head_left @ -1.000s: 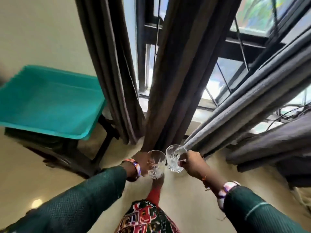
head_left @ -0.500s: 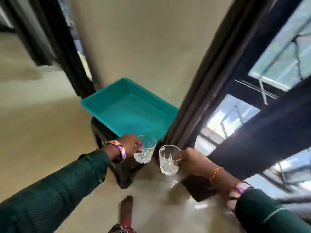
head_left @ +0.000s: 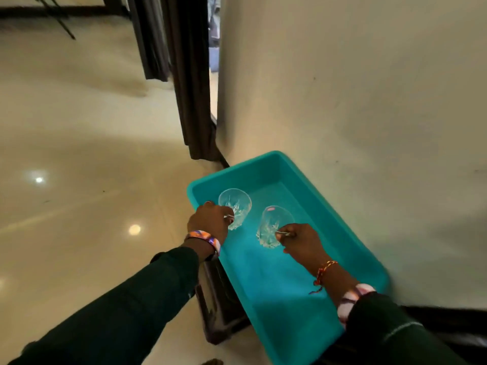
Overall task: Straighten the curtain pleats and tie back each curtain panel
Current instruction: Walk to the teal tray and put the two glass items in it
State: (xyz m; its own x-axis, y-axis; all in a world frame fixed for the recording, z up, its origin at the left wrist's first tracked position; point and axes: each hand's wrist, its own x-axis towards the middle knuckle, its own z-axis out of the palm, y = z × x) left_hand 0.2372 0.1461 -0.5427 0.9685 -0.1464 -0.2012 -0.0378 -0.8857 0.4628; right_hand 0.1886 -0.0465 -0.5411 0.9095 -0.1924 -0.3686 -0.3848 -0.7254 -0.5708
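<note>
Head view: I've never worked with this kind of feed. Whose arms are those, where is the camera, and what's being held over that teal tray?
There is no machine here. The camera sits on a person's head and looks forward and down, so the two dark-sleeved arms are that person's own. The left hand grips one clear cut-glass tumbler, and the right hand grips a second tumbler. Both glasses are inside the teal tray; whether they already touch its floor I cannot tell. The tray rests on a dark stand beside a pale wall. A dark curtain hangs beyond the tray, untouched by either hand. The glossy floor reflects ceiling lights.
</note>
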